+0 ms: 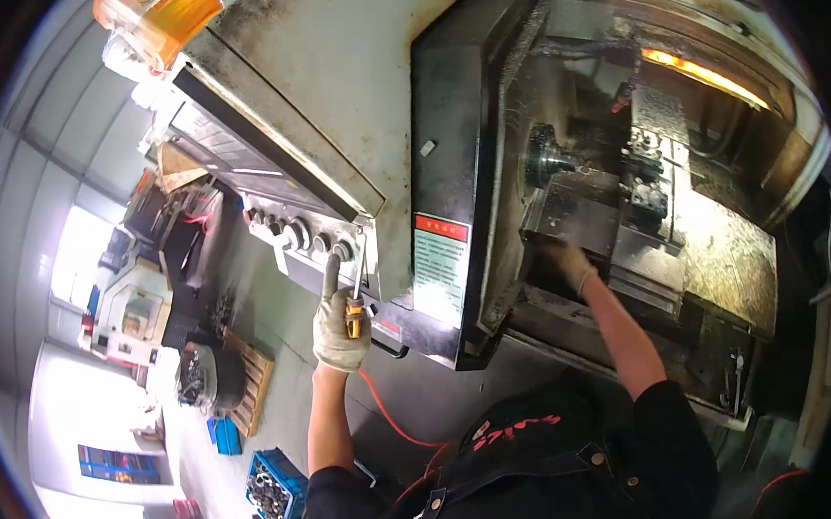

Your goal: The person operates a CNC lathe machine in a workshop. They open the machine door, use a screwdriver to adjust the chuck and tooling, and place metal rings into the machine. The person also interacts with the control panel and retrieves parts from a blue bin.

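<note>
Right now, line by line:
Left hand (341, 322): gloved, closed around a screwdriver (354, 296), forefinger stretched up onto a knob (342, 251) of the control panel (271, 187).
Screwdriver axis: near upright, orange handle low, shaft pointing up at the panel.
Right hand (569, 263): gloved, reaching into the open machine (620, 211); grip too dark to tell.
Chuck (542, 156): just above the right hand, the nearer one.
Blue crate (275, 488): on the floor, full of metal parts.

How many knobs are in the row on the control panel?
4 visible knobs: at the row's left end, two in the middle, and one by the left hand's fingertip. More may be hidden.
</note>
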`<control>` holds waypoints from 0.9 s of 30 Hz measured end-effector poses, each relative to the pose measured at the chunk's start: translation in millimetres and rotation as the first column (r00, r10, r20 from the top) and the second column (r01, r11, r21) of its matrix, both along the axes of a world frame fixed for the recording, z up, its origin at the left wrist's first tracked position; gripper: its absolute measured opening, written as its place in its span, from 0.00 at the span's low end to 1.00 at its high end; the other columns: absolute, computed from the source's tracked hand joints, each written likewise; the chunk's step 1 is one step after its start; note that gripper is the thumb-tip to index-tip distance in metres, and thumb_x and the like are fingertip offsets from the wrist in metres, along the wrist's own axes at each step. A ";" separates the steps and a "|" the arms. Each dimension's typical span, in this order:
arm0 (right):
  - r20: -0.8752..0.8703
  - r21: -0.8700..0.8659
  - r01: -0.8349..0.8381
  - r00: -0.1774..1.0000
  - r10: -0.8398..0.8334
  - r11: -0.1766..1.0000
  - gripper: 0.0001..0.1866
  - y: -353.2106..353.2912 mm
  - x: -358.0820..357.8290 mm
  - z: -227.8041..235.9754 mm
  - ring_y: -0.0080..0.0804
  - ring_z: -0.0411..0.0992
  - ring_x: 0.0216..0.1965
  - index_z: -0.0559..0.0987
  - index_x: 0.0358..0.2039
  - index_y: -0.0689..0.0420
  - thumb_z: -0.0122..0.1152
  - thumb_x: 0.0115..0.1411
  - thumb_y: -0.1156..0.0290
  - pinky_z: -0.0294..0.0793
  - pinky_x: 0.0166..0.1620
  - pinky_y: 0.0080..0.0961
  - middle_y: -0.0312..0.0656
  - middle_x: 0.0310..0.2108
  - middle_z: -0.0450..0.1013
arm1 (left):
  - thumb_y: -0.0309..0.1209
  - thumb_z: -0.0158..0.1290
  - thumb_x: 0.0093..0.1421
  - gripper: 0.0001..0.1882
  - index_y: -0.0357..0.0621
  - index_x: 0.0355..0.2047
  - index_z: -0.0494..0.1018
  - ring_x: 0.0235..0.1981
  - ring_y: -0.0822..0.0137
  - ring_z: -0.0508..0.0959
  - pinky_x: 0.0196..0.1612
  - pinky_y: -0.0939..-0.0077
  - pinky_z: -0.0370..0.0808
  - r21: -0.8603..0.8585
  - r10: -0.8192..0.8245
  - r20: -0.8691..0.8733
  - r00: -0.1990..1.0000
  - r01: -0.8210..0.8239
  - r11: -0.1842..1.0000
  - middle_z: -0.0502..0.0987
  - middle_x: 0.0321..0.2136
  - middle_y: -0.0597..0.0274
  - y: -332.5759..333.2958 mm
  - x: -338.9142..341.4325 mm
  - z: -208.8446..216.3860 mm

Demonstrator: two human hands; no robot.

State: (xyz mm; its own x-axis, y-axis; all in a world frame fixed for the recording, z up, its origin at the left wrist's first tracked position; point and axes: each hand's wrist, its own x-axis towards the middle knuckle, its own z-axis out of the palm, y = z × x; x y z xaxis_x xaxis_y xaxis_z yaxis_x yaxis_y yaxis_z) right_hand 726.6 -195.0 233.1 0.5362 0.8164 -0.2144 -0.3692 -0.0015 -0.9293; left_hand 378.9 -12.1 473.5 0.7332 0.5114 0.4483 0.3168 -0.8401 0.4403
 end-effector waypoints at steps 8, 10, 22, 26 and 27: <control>0.294 -0.052 -0.482 0.830 0.474 0.875 0.34 -37.3 -222.4 58.2 0.22 0.68 0.25 0.59 0.54 0.62 0.61 0.49 0.63 0.69 0.25 0.19 0.43 0.30 0.73 | 0.13 0.38 0.43 0.35 0.42 0.56 0.54 0.24 0.75 0.69 0.28 0.85 0.68 0.043 -0.046 0.015 0.999 0.045 0.998 0.70 0.27 0.64 2.3 16.6 4.5; 0.161 -0.113 -0.368 0.910 0.382 0.923 0.37 -22.0 -242.9 62.5 0.22 0.68 0.24 0.54 0.56 0.61 0.61 0.49 0.66 0.67 0.24 0.18 0.43 0.28 0.73 | 0.13 0.39 0.43 0.36 0.42 0.56 0.54 0.24 0.76 0.68 0.28 0.85 0.68 0.103 -0.127 0.040 0.991 0.122 0.987 0.69 0.27 0.64 2.1 16.4 6.9; 0.235 -0.116 0.055 0.972 -0.027 0.992 0.33 -46.3 -273.7 52.8 0.23 0.69 0.23 0.55 0.54 0.68 0.57 0.49 0.72 0.69 0.23 0.18 0.46 0.29 0.72 | 0.17 0.46 0.42 0.13 0.37 0.32 0.66 0.25 0.65 0.69 0.30 0.74 0.67 -0.451 0.213 0.153 0.965 -0.124 0.884 0.68 0.24 0.58 -52.2 -137.5 -215.0; 0.133 -0.093 0.153 0.981 -0.140 0.984 0.28 -97.6 -275.6 60.1 0.23 0.68 0.23 0.59 0.51 0.68 0.55 0.50 0.75 0.68 0.22 0.19 0.42 0.28 0.70 | 0.22 0.45 0.43 0.10 0.37 0.30 0.65 0.26 0.51 0.70 0.33 0.65 0.68 -0.552 0.283 -0.207 0.937 -0.351 0.756 0.70 0.24 0.50 -115.9 -243.4 -339.0; 0.160 -0.094 0.161 0.976 -0.145 0.982 0.26 -110.3 -276.5 66.2 0.23 0.68 0.22 0.61 0.49 0.67 0.55 0.50 0.77 0.67 0.21 0.19 0.41 0.27 0.69 | 0.24 0.46 0.45 0.08 0.38 0.28 0.64 0.24 0.54 0.70 0.31 0.66 0.67 -0.431 0.291 -0.301 0.908 -0.402 0.808 0.69 0.21 0.50 -131.0 -272.5 -370.1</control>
